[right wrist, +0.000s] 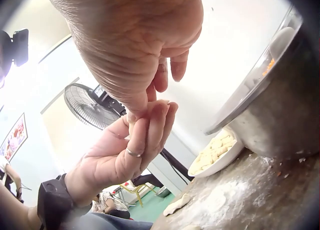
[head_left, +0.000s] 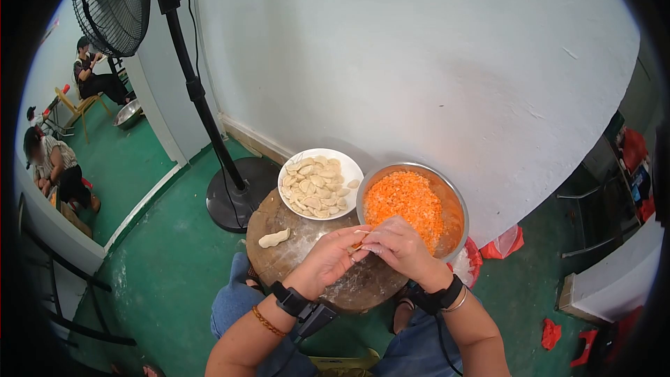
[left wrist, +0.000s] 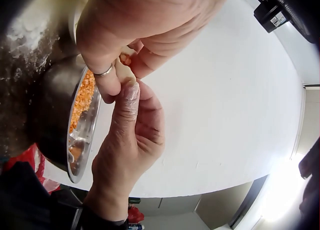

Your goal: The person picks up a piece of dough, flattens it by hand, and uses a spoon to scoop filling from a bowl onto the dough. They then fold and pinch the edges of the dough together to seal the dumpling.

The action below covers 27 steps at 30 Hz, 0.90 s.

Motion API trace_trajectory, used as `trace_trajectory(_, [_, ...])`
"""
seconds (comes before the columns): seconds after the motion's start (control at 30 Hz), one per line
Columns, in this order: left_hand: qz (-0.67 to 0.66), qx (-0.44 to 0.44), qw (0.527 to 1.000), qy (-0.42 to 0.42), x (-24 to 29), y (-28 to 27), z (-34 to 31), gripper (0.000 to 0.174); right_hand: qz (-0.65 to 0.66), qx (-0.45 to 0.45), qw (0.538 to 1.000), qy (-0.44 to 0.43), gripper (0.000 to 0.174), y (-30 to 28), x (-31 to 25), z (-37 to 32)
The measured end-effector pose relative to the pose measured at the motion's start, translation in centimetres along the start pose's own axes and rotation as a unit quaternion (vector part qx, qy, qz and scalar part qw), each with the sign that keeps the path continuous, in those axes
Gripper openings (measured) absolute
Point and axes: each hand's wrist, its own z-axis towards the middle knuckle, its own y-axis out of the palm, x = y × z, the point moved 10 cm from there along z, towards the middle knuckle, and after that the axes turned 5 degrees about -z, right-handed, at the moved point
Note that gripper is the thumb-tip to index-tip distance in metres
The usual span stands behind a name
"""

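Note:
Between both hands, over the round wooden board (head_left: 359, 286), is a dumpling (left wrist: 124, 72) of pale dough, its edge part open with orange filling showing. My left hand (head_left: 333, 257) holds it from one side with curled fingers, one of which wears a ring. From the other side my right hand (head_left: 403, 248) pinches the dough edge, and its thumb (left wrist: 129, 102) is dusted with flour. A steel bowl (head_left: 458, 202) of chopped orange and white filling (head_left: 405, 199) stands just beyond the right hand. A strip of dough (head_left: 274, 238) lies on the board's left side.
Shaped dumplings (head_left: 314, 185) fill a white plate (head_left: 354, 167) at the board's back edge. A standing fan (head_left: 244, 195) is at the left, before a white wall (head_left: 419, 63). Red plastic bags (head_left: 504, 243) lie behind the bowl. Several people sit in the far-left room.

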Motion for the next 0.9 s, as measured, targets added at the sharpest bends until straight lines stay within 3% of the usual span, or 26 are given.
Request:
trace_trajectory(0.27, [-0.047,0.003,0.999,0.002,0.4,0.0,0.1,0.023,-0.013,0.019,0.998,0.065,0.033,-0.2,0.7,0.2])
trace_trajectory(0.47, [-0.069,-0.007,0.998,0.009,0.5,-0.3,0.1,0.026,-0.015,-0.025,0.998,0.049,0.03,0.7,1.0,0.2])
trace_trajectory(0.9, [-0.085,0.01,0.996,0.012,0.8,-0.4,0.0,0.027,0.045,0.001,0.996,0.081,0.017,1.1,1.8,0.3])
